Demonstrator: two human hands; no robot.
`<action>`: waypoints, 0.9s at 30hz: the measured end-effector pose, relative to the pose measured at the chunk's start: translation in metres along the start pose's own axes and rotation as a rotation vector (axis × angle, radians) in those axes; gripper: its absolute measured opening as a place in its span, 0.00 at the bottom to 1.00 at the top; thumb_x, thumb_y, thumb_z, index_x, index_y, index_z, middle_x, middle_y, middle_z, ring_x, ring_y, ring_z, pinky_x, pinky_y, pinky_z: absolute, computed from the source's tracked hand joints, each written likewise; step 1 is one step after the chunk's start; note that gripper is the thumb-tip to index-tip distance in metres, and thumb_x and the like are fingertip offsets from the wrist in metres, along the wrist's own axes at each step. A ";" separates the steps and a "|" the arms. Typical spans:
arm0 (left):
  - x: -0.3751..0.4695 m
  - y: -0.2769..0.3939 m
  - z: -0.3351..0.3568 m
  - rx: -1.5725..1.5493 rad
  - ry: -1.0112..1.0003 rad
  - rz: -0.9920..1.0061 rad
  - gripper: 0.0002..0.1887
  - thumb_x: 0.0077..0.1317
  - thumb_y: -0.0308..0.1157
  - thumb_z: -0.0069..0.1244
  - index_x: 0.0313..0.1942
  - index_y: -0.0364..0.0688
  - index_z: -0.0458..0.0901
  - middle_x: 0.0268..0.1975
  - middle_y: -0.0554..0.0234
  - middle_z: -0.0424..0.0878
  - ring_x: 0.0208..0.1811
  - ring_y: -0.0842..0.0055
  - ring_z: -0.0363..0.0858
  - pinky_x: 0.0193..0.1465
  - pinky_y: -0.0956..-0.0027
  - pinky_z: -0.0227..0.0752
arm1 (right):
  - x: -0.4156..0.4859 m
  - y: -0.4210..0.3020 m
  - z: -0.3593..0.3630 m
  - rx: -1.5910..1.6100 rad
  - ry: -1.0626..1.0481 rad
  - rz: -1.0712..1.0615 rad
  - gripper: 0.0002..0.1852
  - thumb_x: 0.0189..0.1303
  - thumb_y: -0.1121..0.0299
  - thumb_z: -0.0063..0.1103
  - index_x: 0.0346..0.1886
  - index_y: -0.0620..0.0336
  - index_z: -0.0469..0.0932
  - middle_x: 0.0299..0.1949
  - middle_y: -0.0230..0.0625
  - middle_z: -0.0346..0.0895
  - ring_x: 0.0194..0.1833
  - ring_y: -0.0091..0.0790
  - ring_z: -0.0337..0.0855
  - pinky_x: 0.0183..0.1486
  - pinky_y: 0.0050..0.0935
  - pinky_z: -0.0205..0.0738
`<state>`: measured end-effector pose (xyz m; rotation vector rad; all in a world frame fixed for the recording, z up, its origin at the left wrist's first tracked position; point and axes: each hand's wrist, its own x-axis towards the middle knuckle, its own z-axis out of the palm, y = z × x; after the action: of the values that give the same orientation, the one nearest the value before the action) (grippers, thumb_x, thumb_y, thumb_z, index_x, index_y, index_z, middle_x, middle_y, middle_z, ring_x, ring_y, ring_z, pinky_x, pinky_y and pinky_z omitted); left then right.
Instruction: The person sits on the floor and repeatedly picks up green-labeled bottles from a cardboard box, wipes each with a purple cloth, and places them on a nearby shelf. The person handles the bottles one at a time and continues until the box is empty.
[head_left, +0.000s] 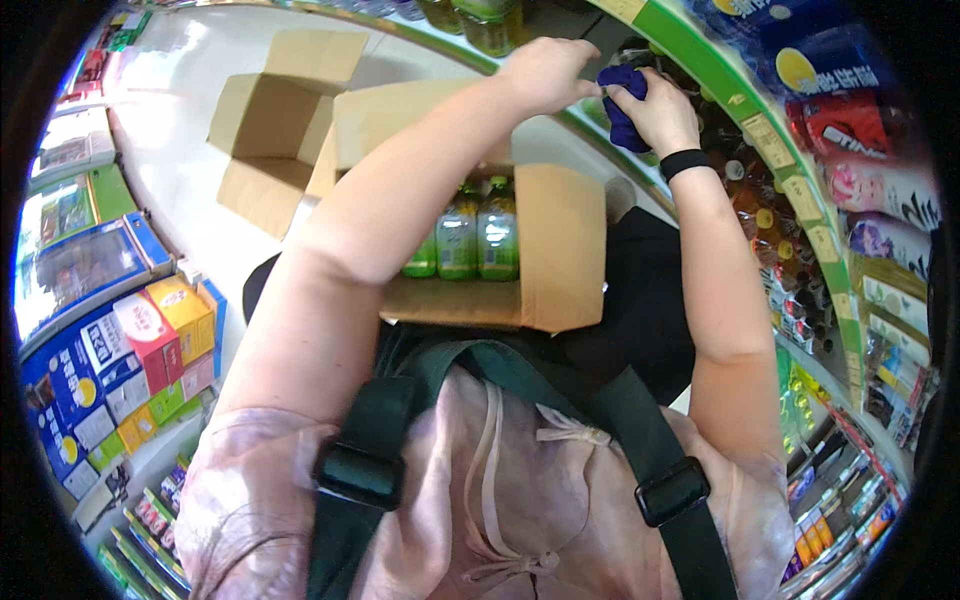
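My right hand (667, 112) grips a bunched dark purple cloth (624, 101) at the lower drink shelf. Left of it, my left hand (547, 75) reaches over the shelf's front edge with thumb and fingers apart. Nothing shows between them, and the thumb tip comes close to the cloth; whether they touch is unclear. Below my forearms, an open cardboard carton (562, 247) sits against my legs. Several green-labelled plastic bottles (498, 232) with green caps stand inside it. My left forearm hides part of the carton and its bottles.
Another opened carton (281, 120) lies on the pale floor (180, 142) to the left. Large bottles with yellow-green liquid (487, 26) stand on the shelf ahead. A green shelf edge (750, 112) curves above more bottles on the right. Stacked drink cartons (142, 337) line the left side.
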<state>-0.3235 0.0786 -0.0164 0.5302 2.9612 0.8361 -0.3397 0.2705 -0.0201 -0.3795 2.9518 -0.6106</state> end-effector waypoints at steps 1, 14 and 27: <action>-0.032 0.005 -0.021 -0.094 0.133 0.033 0.19 0.59 0.42 0.57 0.45 0.37 0.80 0.38 0.53 0.85 0.38 0.63 0.85 0.43 0.63 0.77 | -0.005 0.000 0.006 -0.042 0.032 -0.053 0.30 0.54 0.44 0.60 0.49 0.60 0.78 0.43 0.53 0.80 0.46 0.52 0.80 0.50 0.43 0.73; -0.246 -0.084 0.054 -0.104 -0.570 -0.708 0.32 0.60 0.49 0.56 0.58 0.34 0.73 0.54 0.41 0.78 0.58 0.55 0.75 0.61 0.60 0.67 | -0.134 -0.134 -0.020 0.269 0.234 -0.621 0.20 0.45 0.63 0.68 0.42 0.59 0.78 0.40 0.39 0.78 0.42 0.44 0.79 0.45 0.36 0.73; -0.200 -0.135 0.160 -0.137 -0.647 -1.048 0.47 0.59 0.60 0.51 0.66 0.32 0.55 0.67 0.47 0.65 0.67 0.55 0.65 0.67 0.53 0.58 | -0.115 -0.081 0.026 -0.166 -0.212 -0.236 0.24 0.41 0.60 0.73 0.45 0.53 0.79 0.43 0.35 0.75 0.48 0.44 0.74 0.50 0.41 0.71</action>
<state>-0.1609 -0.0141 -0.2373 -0.6140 2.0769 0.5536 -0.2071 0.2188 -0.0052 -0.7666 2.7809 -0.3223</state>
